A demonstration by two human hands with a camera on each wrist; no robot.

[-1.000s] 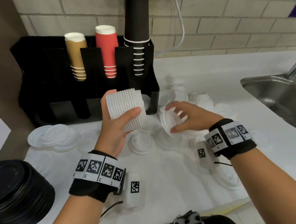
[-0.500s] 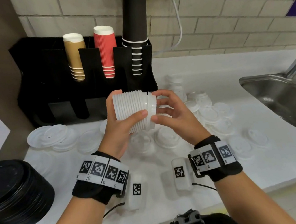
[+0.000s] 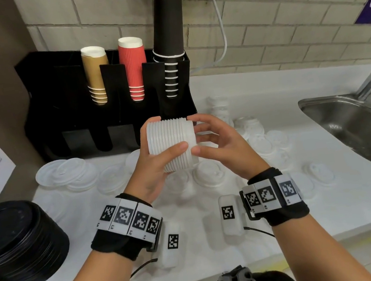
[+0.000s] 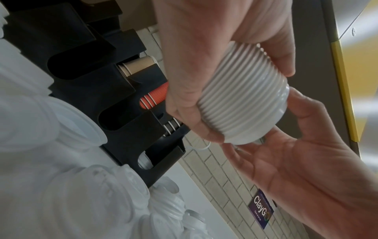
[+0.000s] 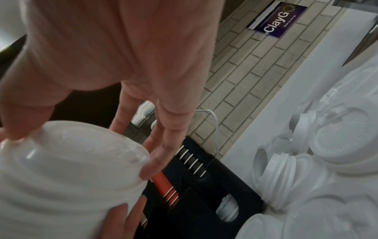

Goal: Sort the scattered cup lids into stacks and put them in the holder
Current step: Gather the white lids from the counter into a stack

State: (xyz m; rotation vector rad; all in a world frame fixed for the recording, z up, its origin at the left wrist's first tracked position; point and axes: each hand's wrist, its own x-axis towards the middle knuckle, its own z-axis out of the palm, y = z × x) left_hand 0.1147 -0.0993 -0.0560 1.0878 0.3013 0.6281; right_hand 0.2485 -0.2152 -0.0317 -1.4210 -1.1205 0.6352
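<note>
Stack of white lids (image 3: 171, 143), held on its side above the counter (image 3: 287, 216), just near of the black holder (image 3: 113, 117). The left hand (image 3: 157, 166) wrapped it from the left and below, thumb across the ribbed flank and fingers curled behind. The right hand (image 3: 222, 144) met its right end with fingers only partly bent, fingertips (image 5: 149, 169) and thumb pinching the rim of the end lid (image 5: 81, 145); whether that lid was fully seated could not be told.

Handling, as judged: thin moulded plastic, light, springy rather than stiff, and smooth enough to slip. A nested column like this probably shears or fans apart if squeezed at one point, so the sound hold is around the flank with a second hand capping an end. Single lids would likely crack or dent under a hard pinch on the dome; the rim is the safer edge.

Appearance: a short white cylinder, its side a run of close parallel ridges, each ridge one lid's rim, with a domed cap at the right end. Loose white lids (image 3: 209, 175) lay scattered on the counter beneath and to the right; flatter clear lids (image 3: 64, 173) lay to the left, and a black lid pile (image 3: 18, 239) sat at the near left.
</note>
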